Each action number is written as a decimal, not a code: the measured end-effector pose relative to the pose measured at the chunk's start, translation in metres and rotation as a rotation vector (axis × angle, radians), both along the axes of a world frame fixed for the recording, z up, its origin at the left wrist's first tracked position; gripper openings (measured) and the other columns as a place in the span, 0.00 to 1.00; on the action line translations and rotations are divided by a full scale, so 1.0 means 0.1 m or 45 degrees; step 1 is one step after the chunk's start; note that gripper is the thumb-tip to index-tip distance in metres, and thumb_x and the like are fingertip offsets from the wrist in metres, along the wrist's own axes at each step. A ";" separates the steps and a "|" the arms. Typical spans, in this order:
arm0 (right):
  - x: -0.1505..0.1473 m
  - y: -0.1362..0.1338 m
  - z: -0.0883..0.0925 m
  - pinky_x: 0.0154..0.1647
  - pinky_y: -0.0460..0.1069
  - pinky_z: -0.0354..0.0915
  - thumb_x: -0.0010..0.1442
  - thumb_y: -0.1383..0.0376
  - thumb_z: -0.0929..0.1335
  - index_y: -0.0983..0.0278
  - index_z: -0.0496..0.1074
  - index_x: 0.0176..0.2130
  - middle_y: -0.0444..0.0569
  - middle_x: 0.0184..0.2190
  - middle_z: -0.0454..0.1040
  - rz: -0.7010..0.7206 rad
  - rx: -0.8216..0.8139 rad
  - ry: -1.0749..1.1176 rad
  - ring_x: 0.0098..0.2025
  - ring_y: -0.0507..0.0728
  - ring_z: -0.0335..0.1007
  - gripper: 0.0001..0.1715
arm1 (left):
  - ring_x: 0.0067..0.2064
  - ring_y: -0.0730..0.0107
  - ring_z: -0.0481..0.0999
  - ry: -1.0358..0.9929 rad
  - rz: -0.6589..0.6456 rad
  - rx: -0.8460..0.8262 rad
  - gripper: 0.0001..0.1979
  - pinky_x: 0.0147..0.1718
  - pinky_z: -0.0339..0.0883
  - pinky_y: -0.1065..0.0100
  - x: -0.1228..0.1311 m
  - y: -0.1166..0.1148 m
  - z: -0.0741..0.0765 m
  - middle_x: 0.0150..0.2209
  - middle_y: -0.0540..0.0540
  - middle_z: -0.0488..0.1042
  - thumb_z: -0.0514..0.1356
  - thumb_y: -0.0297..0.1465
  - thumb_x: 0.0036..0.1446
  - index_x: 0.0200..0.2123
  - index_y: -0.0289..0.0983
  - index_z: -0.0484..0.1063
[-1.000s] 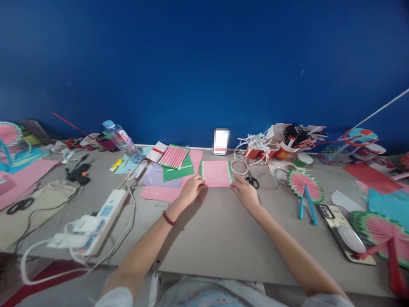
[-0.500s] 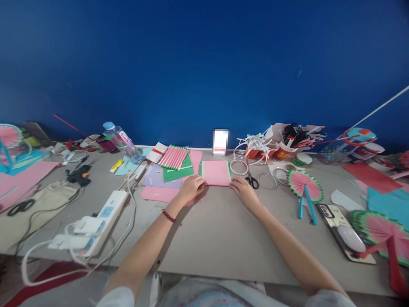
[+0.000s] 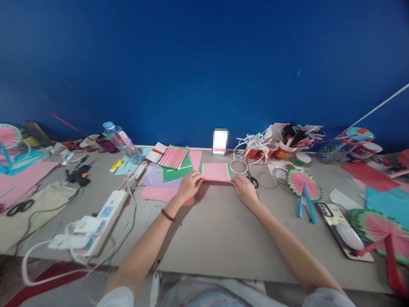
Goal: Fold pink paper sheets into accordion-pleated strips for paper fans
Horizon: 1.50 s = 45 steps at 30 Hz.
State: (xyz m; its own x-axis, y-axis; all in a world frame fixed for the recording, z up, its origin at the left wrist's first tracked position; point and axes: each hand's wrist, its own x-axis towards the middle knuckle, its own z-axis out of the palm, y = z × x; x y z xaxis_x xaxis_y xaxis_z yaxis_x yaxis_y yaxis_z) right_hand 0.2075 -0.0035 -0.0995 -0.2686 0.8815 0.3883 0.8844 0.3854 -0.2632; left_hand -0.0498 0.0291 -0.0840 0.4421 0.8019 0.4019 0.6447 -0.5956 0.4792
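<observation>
A pink sheet of paper (image 3: 216, 171) with green strips along its left and right edges lies in front of me. My left hand (image 3: 191, 183) pinches its near left corner, fingers closed. At the near right corner my right hand (image 3: 244, 190) grips the paper between thumb and fingers. The near edge looks slightly raised, with a fold along it. To the left, a pleated pink paper with green edges (image 3: 173, 157) rests on green sheets (image 3: 177, 173). Black scissors (image 3: 254, 182) lie just beyond my right hand, partly hidden.
A power strip (image 3: 107, 219) with white cables lies at the left, near a bottle (image 3: 123, 143). At the right are a finished paper fan (image 3: 304, 185), a phone (image 3: 329, 213) with a mouse (image 3: 349, 236) on it, and cups of supplies (image 3: 284, 150). A blue wall (image 3: 204, 76) stands behind.
The near edge of the pink paper has been lifted and turned a little away from me, so the sheet looks shorter. Both hands keep hold of its corners.
</observation>
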 end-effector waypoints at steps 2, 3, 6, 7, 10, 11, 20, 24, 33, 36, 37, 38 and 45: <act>0.01 -0.01 0.01 0.44 0.49 0.61 0.65 0.66 0.58 0.65 0.70 0.36 0.52 0.35 0.73 0.003 0.006 0.132 0.40 0.57 0.66 0.14 | 0.43 0.66 0.70 -0.209 0.038 -0.034 0.09 0.47 0.63 0.64 0.04 -0.03 0.03 0.36 0.46 0.72 0.52 0.32 0.62 0.34 0.38 0.71; 0.01 -0.01 0.01 0.44 0.49 0.61 0.65 0.66 0.58 0.65 0.70 0.37 0.52 0.35 0.72 0.013 0.013 0.209 0.40 0.57 0.66 0.13 | 0.44 0.66 0.70 -0.309 0.040 -0.065 0.09 0.48 0.63 0.64 0.06 -0.04 0.04 0.37 0.45 0.72 0.53 0.33 0.62 0.35 0.38 0.71; 0.02 -0.01 -0.01 0.44 0.49 0.62 0.65 0.66 0.58 0.65 0.68 0.37 0.51 0.34 0.71 0.031 0.047 0.416 0.40 0.56 0.66 0.12 | 0.45 0.66 0.71 -0.600 0.034 -0.213 0.10 0.48 0.64 0.64 0.13 -0.08 0.06 0.41 0.44 0.73 0.57 0.35 0.58 0.42 0.37 0.70; 0.02 -0.01 -0.02 0.43 0.49 0.63 0.65 0.66 0.58 0.64 0.68 0.37 0.51 0.34 0.71 0.028 0.057 0.463 0.40 0.56 0.66 0.12 | 0.45 0.66 0.72 -0.687 0.046 -0.262 0.13 0.48 0.64 0.64 0.14 -0.09 0.06 0.41 0.44 0.74 0.59 0.35 0.57 0.44 0.37 0.70; 0.03 -0.01 -0.05 0.43 0.49 0.63 0.65 0.66 0.58 0.64 0.67 0.37 0.50 0.35 0.71 0.027 0.059 0.541 0.39 0.55 0.67 0.11 | 0.43 0.67 0.73 -0.838 0.074 -0.318 0.12 0.46 0.65 0.65 0.17 -0.11 0.11 0.39 0.44 0.75 0.60 0.37 0.56 0.41 0.36 0.73; 0.02 0.00 -0.06 0.43 0.49 0.63 0.65 0.66 0.58 0.64 0.67 0.37 0.50 0.35 0.71 0.034 0.054 0.555 0.40 0.55 0.67 0.11 | 0.42 0.67 0.73 -0.838 0.065 -0.299 0.11 0.46 0.65 0.65 0.17 -0.12 0.14 0.38 0.44 0.75 0.61 0.37 0.56 0.39 0.36 0.75; -0.01 0.00 -0.09 0.42 0.50 0.64 0.64 0.64 0.60 0.63 0.69 0.36 0.50 0.34 0.72 0.100 0.068 0.667 0.39 0.56 0.68 0.10 | 0.38 0.67 0.71 -0.642 -0.063 -0.054 0.09 0.42 0.65 0.63 0.32 -0.29 0.52 0.32 0.46 0.75 0.62 0.37 0.55 0.34 0.38 0.77; -0.03 -0.01 -0.08 0.40 0.50 0.65 0.64 0.65 0.61 0.62 0.69 0.37 0.50 0.34 0.73 0.162 0.070 0.696 0.38 0.56 0.68 0.09 | 0.37 0.68 0.71 -0.464 -0.032 0.107 0.06 0.40 0.61 0.63 0.41 -0.40 0.66 0.31 0.48 0.75 0.62 0.35 0.56 0.32 0.39 0.77; -0.07 -0.05 -0.06 0.41 0.50 0.66 0.64 0.65 0.61 0.61 0.69 0.37 0.49 0.34 0.73 0.223 0.047 0.699 0.38 0.56 0.70 0.08 | 0.37 0.71 0.70 -0.188 -0.100 0.436 0.04 0.43 0.55 0.62 0.59 -0.62 0.86 0.31 0.52 0.78 0.60 0.32 0.59 0.34 0.41 0.76; -0.07 -0.06 -0.05 0.40 0.50 0.66 0.64 0.64 0.60 0.62 0.69 0.36 0.49 0.34 0.73 0.215 0.041 0.703 0.38 0.56 0.70 0.09 | 0.37 0.72 0.70 -0.191 -0.120 0.465 0.04 0.44 0.55 0.62 0.63 -0.64 0.86 0.32 0.53 0.78 0.60 0.32 0.59 0.36 0.41 0.75; -0.07 -0.06 -0.05 0.40 0.51 0.66 0.64 0.64 0.60 0.62 0.69 0.36 0.49 0.34 0.73 0.214 0.040 0.702 0.38 0.56 0.70 0.09 | 0.37 0.72 0.70 -0.192 -0.124 0.471 0.04 0.44 0.55 0.62 0.64 -0.64 0.86 0.32 0.53 0.78 0.60 0.32 0.59 0.35 0.41 0.75; -0.07 -0.06 -0.04 0.40 0.51 0.66 0.64 0.64 0.60 0.62 0.69 0.36 0.49 0.34 0.73 0.214 0.041 0.699 0.38 0.56 0.70 0.09 | 0.37 0.72 0.70 -0.188 -0.127 0.477 0.04 0.45 0.55 0.62 0.65 -0.64 0.85 0.32 0.53 0.78 0.60 0.32 0.59 0.35 0.41 0.75; -0.12 -0.12 0.15 0.43 0.53 0.67 0.61 0.63 0.64 0.61 0.69 0.41 0.51 0.38 0.74 0.287 0.143 0.665 0.41 0.58 0.69 0.08 | 0.38 0.70 0.70 -0.071 -0.111 0.546 0.05 0.45 0.55 0.61 0.63 -0.60 0.83 0.33 0.51 0.78 0.58 0.30 0.60 0.36 0.40 0.75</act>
State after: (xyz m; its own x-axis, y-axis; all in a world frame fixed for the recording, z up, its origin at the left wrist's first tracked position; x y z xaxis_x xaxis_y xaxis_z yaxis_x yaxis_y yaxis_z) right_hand 0.1953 -0.0159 -0.0844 -0.1927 0.7707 0.6074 0.5414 0.5998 -0.5892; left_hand 0.0130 -0.0308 -0.0013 0.4689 0.5179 0.7155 0.5633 -0.7993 0.2094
